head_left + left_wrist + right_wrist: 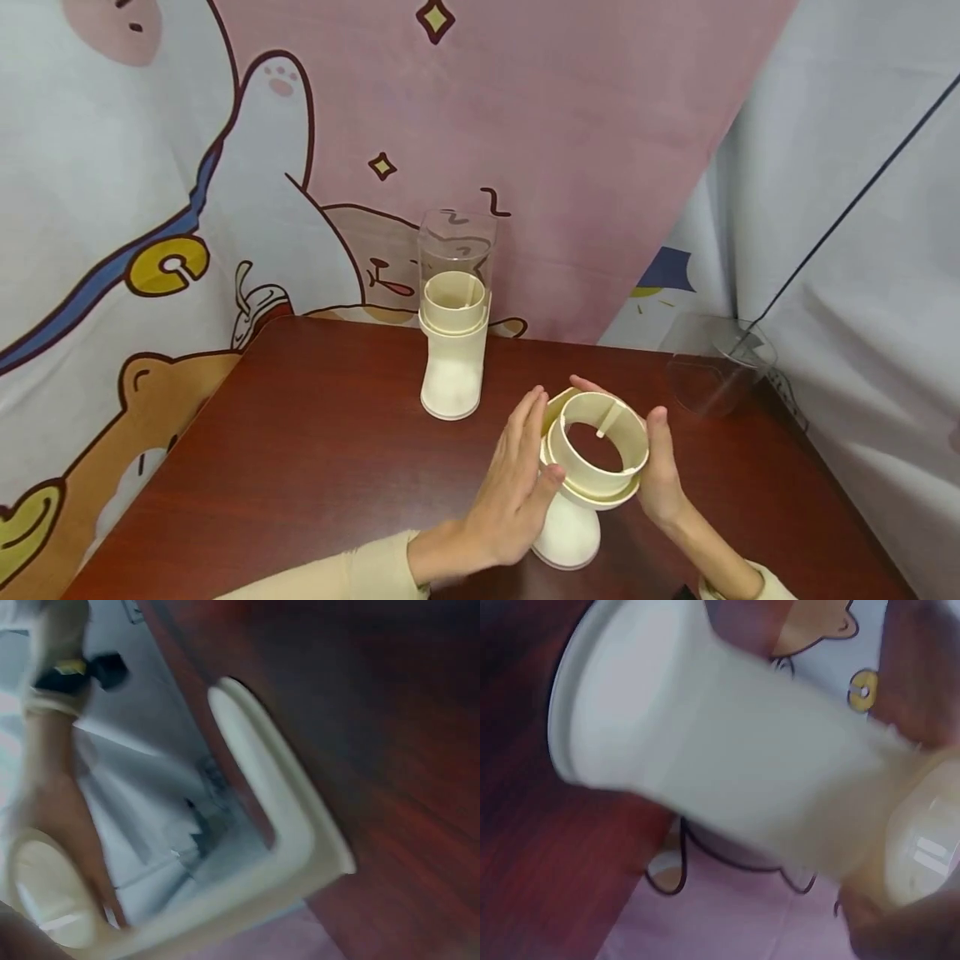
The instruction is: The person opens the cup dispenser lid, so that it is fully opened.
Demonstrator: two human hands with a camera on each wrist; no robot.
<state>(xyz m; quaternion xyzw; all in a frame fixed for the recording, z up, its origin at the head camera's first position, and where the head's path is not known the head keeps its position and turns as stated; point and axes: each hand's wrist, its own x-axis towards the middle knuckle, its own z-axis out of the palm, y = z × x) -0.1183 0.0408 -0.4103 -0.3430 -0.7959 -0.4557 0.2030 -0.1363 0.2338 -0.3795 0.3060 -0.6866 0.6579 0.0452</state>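
Note:
In the head view, a cream plastic dispenser stand (567,533) with a round collar on top is between both hands, tilted. My left hand (510,492) presses its palm side to the collar's left, fingers straight and thumb in front. On the other side my right hand (663,475) grips the collar, thumb up and fingers reaching behind it. The left wrist view shows the stand's bent side (262,765), blurred. Its pale body (757,750) fills the right wrist view. Whether its foot touches the table cannot be told.
A matching stand (453,367) with a clear container (457,237) on it stands at the back of the brown table (337,467). Another clear container (712,375) is at the right rear, by the white curtain. A printed pink cloth (570,167) hangs behind.

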